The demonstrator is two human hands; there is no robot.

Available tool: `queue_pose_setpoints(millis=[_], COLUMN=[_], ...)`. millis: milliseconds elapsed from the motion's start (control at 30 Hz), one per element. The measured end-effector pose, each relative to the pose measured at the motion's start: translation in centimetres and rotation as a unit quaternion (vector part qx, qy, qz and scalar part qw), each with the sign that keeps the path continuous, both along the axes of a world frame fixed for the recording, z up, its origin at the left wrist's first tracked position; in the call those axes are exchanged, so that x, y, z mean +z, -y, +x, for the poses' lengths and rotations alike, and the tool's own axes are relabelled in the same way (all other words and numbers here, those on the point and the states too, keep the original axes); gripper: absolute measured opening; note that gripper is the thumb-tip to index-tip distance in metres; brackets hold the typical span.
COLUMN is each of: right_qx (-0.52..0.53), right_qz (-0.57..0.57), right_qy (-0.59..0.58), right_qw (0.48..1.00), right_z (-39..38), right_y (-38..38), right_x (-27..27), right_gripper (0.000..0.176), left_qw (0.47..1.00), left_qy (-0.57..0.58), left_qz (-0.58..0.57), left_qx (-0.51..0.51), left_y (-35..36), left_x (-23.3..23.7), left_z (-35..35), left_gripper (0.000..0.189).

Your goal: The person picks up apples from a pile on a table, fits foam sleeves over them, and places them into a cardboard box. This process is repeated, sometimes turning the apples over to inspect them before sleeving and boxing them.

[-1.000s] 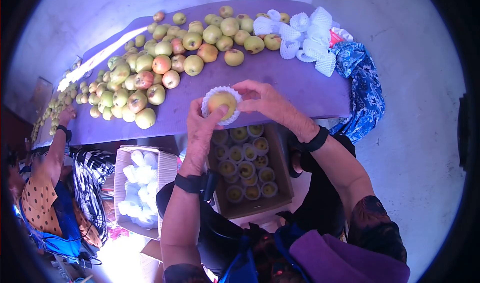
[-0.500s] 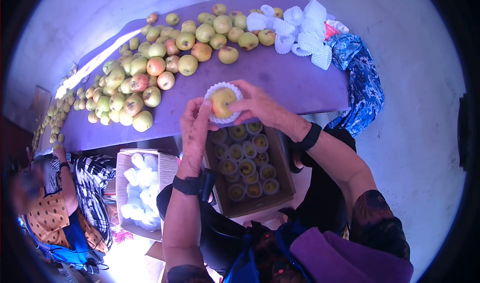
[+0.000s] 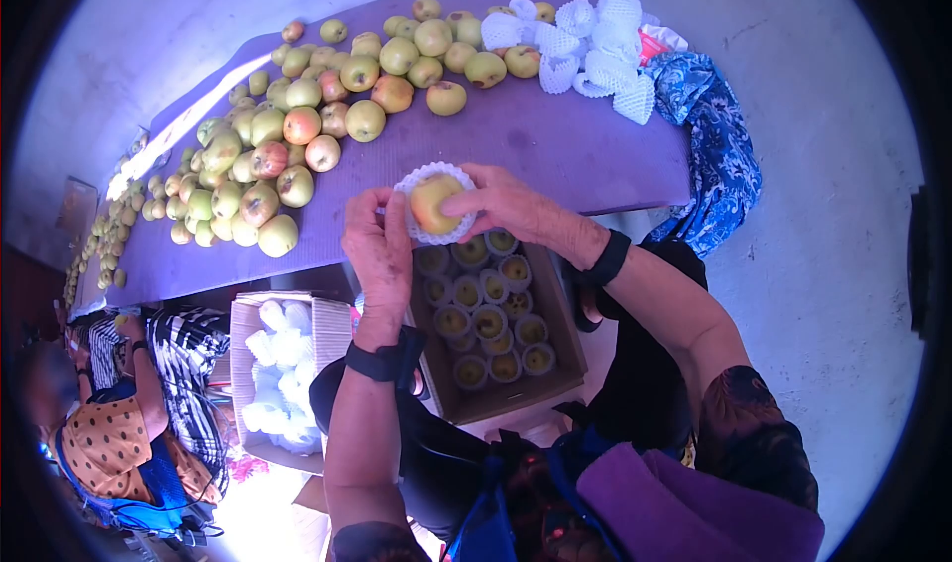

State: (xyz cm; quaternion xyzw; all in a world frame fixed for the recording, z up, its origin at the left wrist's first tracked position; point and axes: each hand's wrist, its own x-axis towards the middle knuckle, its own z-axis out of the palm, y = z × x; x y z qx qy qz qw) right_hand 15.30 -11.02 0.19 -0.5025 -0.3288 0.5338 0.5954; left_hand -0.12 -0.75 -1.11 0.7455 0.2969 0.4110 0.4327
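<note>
Between my two hands is a yellow-green apple (image 3: 432,197) with a reddish side, seated in a white foam net (image 3: 413,231). My left hand (image 3: 379,249) grips the net's left edge with thumb and fingers. From the right, my right hand (image 3: 506,205) presses its thumb on the apple while its fingers curl behind the net. Just below them is an open cardboard box (image 3: 570,375) holding several netted apples (image 3: 490,321) in rows. Beyond, loose apples (image 3: 263,160) lie heaped on the purple-covered table (image 3: 555,155).
White foam nets (image 3: 595,46) lie at the table's far right beside a blue patterned cloth (image 3: 716,150). Another carton (image 3: 342,329) filled with foam nets stands at left. A co-worker in a spotted top (image 3: 104,443) sits at far left, holding an apple.
The netted apple stays in both hands and turns slightly, with my right thumb further over it. The whole view shifts a little. The co-worker's hand has drawn back from the table.
</note>
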Motion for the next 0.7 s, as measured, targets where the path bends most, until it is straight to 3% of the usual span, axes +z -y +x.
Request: queue_pose_setpoints(millis=[333, 400, 500, 700], right_qx=[-0.031, -0.018, 0.0, 0.047], right_qz=[0.022, 0.028, 0.029, 0.014], right_qy=[0.012, 0.022, 0.031, 0.049], right_qw=[0.999, 0.999, 0.999, 0.998], right_z=[-0.7, -0.5, -0.3, 0.4], right_y=[-0.2, -0.2, -0.5, -0.1], right_x=[-0.6, -1.0, -1.6, -1.0], right_gripper=[0.058, 0.057, 0.055, 0.055], left_qw=[0.987, 0.998, 0.997, 0.997], left_qy=[0.028, -0.046, -0.044, -0.032], left_qz=[0.16, 0.036, -0.043, -0.03], left_qx=[0.015, -0.007, -0.047, -0.057], left_y=[-0.2, -0.1, -0.6, -0.4], left_x=[0.3, 0.7, 0.4, 0.7], left_z=[0.2, -0.1, -0.3, -0.3], left_gripper=[0.02, 0.027, 0.033, 0.03])
